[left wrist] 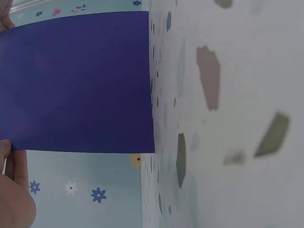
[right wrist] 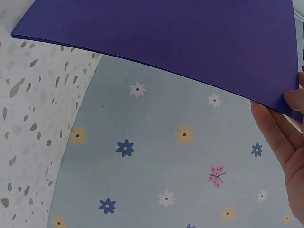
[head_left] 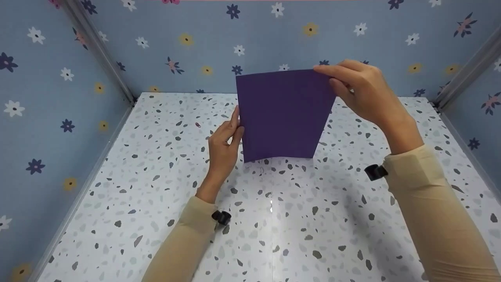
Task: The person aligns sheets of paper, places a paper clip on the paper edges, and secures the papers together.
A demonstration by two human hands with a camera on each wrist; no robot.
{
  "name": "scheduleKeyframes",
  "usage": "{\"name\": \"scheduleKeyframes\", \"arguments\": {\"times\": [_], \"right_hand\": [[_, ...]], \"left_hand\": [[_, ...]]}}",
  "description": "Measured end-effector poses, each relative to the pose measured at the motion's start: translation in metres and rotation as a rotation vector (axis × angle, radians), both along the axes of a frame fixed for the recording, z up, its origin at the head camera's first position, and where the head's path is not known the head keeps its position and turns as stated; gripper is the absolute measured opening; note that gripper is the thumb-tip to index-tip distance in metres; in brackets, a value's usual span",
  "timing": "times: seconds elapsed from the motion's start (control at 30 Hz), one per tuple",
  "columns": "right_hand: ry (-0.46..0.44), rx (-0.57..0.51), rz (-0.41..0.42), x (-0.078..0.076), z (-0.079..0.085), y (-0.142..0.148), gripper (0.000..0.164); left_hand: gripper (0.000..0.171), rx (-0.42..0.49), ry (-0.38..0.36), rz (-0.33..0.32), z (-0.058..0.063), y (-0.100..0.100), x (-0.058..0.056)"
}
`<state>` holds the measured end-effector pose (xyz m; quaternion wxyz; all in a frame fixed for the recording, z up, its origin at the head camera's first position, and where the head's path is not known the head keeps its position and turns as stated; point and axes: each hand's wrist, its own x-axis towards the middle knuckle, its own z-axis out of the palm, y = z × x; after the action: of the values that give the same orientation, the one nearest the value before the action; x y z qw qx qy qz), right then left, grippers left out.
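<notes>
A purple sheet of paper (head_left: 285, 115) stands nearly upright over the table, its lower edge close to the tabletop. In the right wrist view the sheet (right wrist: 180, 42) shows a doubled edge at its left corner, like two layers. My left hand (head_left: 224, 149) pinches the left edge, thumb in front and fingers partly hidden behind. At the upper right corner, my right hand (head_left: 364, 92) pinches the paper between thumb and fingers. The left wrist view has the sheet (left wrist: 76, 85) with the left hand (left wrist: 16, 199) at its lower edge.
The white speckled tabletop (head_left: 164, 188) is enclosed by blue flowered walls (head_left: 266, 35) at the back and sides. A tiny red item (head_left: 198, 125) lies left of the paper. Black devices sit at the left wrist (head_left: 222, 217) and right wrist (head_left: 375, 171).
</notes>
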<state>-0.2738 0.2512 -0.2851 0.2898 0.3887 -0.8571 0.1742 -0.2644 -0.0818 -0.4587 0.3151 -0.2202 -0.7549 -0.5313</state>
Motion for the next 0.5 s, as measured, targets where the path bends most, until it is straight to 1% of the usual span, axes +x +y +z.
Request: {"name": "scheduleKeyframes", "arguments": {"times": [0.27, 0.5], "right_hand": [[-0.013, -0.015, -0.015, 0.0008, -0.0020, 0.0008, 0.041], [-0.031, -0.038, -0.032, 0.0012, -0.0039, 0.0028, 0.043]], "left_hand": [[0.049, -0.005, 0.004, 0.013, 0.0009, -0.0002, 0.0001], [0.050, 0.006, 0.005, 0.006, 0.0019, -0.0004, 0.0002]]}}
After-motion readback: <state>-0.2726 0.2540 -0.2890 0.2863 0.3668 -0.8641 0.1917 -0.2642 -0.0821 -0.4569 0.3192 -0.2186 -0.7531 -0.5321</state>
